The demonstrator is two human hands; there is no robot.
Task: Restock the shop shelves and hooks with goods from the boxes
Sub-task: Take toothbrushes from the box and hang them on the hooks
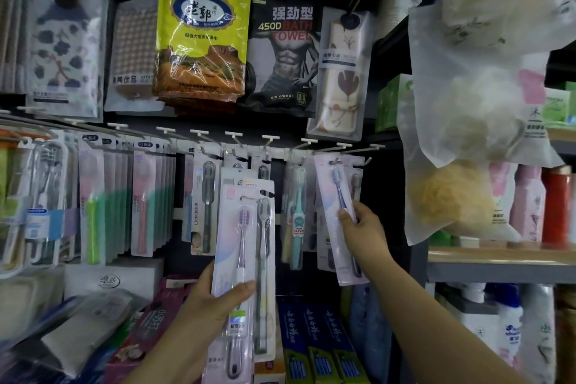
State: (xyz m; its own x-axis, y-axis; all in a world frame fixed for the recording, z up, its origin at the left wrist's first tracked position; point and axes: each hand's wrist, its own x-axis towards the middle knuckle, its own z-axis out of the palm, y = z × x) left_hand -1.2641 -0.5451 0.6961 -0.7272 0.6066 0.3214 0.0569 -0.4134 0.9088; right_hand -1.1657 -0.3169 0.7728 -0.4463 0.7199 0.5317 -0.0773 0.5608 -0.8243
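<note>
My left hand (215, 296) grips a small stack of toothbrush packs (246, 246) low in the middle, the front one pale pink with a purple-bristled brush, held upright in front of the hook row. My right hand (363, 234) pinches a single lilac toothbrush pack (335, 193) at its middle; the pack's top sits up at a white hook (344, 148) on the right of the row, tilted slightly left. Whether its hole is on the hook is unclear.
A row of white hooks (233, 135) carries more toothbrush packs (140, 196) to the left. Bath towel packs (202, 34) hang above. Toothpaste boxes (314, 343) lie below. A shelf unit (498, 262) with bottles and hanging bath sponge bags (477, 97) stands to the right.
</note>
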